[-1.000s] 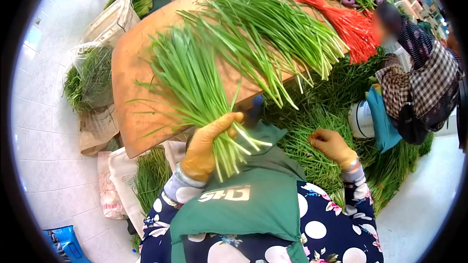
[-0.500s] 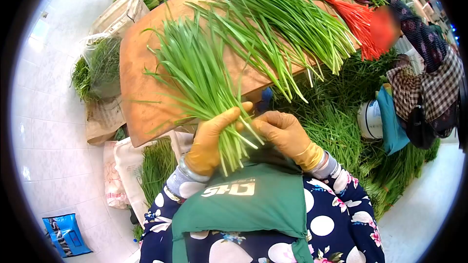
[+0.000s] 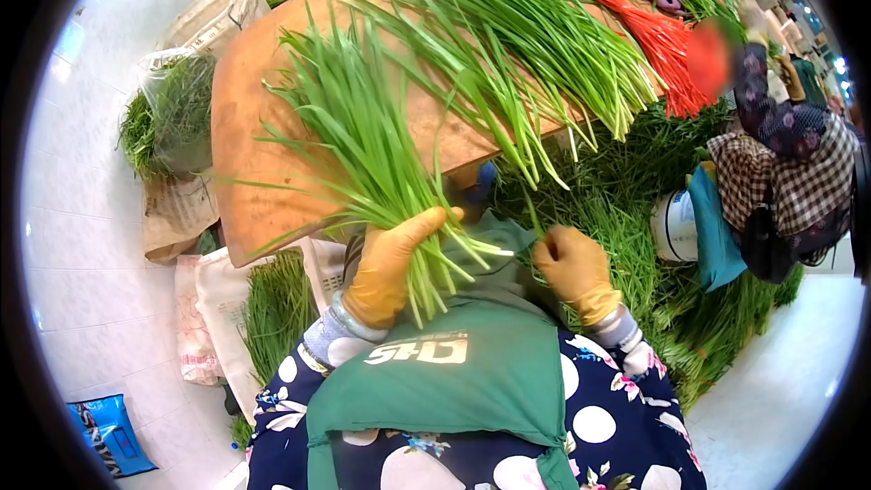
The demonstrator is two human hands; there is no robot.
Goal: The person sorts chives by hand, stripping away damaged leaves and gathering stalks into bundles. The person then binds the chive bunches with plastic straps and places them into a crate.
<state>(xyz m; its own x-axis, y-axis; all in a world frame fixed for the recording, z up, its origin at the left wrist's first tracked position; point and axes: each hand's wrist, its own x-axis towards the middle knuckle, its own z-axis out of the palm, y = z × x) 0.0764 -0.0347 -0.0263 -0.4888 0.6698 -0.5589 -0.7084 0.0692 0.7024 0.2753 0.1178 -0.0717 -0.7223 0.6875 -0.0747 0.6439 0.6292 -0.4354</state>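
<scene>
Left hand (image 3: pixel 388 265) — wrapped round green stalks (image 3: pixel 376 150); right hand (image 3: pixel 575 274) — pinching thin blade (image 3: pixel 533 210).

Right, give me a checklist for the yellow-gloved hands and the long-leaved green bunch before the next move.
1. Yellow-gloved left hand closed around the long-leaved green bunch: ok.
2. Bunch's pale stem ends level: not ok, they stick out unevenly.
3. Yellow-gloved right hand closed, apart from the bunch: ok.
4. Thin green stalk at its fingertips, firmly gripped: cannot tell.
5. Loose green stalks wholly on the orange-brown table: not ok, pale ends overhang.
</scene>
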